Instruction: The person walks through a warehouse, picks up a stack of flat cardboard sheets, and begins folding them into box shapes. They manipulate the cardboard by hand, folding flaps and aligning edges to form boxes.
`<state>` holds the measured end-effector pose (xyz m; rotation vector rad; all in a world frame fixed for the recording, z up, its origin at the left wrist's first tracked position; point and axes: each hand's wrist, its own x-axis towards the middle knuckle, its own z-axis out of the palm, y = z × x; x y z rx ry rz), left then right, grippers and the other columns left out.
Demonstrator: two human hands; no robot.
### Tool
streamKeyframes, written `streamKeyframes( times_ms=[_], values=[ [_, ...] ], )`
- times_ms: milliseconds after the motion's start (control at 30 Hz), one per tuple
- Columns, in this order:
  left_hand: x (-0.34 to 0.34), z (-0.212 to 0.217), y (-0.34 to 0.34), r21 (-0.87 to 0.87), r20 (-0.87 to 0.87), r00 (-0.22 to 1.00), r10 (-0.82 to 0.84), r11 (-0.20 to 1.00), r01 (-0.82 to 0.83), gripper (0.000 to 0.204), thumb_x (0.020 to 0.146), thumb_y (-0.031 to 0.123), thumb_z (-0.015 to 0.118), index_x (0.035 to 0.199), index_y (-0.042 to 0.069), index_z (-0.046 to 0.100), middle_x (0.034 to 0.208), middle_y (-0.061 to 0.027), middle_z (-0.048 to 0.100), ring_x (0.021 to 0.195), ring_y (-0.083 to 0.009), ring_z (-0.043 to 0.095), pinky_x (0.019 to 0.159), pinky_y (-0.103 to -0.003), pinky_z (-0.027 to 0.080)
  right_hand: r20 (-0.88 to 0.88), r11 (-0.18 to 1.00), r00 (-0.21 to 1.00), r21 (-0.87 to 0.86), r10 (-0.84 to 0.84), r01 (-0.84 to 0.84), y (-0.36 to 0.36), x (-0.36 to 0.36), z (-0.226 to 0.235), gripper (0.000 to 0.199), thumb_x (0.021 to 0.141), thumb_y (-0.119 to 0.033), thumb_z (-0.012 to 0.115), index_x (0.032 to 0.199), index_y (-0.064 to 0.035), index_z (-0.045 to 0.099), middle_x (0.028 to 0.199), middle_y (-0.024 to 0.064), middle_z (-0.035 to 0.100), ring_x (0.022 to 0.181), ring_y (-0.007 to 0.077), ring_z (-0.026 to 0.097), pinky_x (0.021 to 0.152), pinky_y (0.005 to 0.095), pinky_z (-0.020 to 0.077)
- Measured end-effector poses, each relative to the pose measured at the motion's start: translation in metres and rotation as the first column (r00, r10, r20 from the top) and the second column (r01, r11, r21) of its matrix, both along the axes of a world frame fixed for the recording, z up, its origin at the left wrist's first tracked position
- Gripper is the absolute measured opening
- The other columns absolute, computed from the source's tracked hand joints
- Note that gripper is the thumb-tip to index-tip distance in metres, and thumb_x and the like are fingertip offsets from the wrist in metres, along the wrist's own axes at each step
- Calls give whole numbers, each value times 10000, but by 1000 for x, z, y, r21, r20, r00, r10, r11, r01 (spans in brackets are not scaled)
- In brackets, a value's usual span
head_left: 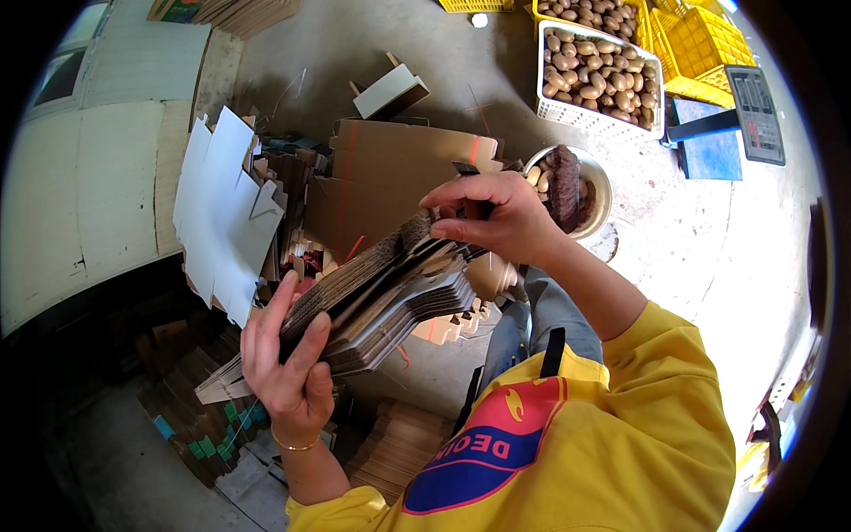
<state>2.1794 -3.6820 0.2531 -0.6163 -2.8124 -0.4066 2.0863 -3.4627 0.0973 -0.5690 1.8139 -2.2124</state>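
A thick stack of flattened cardboard boxes (381, 297) is tilted in front of me, its layered edges fanned apart. My left hand (288, 363) grips the lower left end, with the thumb on the near side and the fingers along the far side. At the upper right end, my right hand (496, 213) pinches the edge of the sheets between thumb and fingertips. Something small and dark shows under its curled fingers and above the knuckles; I cannot make out what it is. Behind the stack lies a large brown cardboard sheet (399, 164) with red lines.
White cardboard sheets (222, 204) lean on a pile at the left. A white crate (603, 126) of brown oval fruit stands at the far right, near yellow crates (705, 44) and a scale (758, 115). A round tub (605, 191) and a small stool (390, 91) stand nearer. Bundled cardboard (403, 448) lies below.
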Motion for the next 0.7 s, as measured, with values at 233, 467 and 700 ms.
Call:
streamKeyframes(
  times_ms=[233,467,700],
  values=[
    [1,3,2,12,1,1000,-2,1000,2,379,941,358,419,1069,105,669,1169,-251,558,900,-327,592,768,-374,434,28,999,998,-2,-48,48,-4,6,3,300,754,-40,730,1045,-48,655,688,-38,575,589,1,446,516,157,364],
    [-1,3,5,5,12,1000,24,1000,-25,378,937,337,425,1026,73,681,1153,-244,572,910,-327,593,777,-370,435,51,954,975,-221,216,-200,9,-3,-5,385,751,-87,739,1122,-93,636,785,-18,648,638,32,514,585,190,427],
    [0,2,3,21,7,1000,11,1000,-11,371,939,343,425,1028,91,683,1162,-246,565,904,-332,596,769,-376,441,8,980,984,-90,176,-175,10,-4,-1,367,744,-90,745,1097,-86,643,769,-20,636,647,33,501,547,211,408]
  ],
)
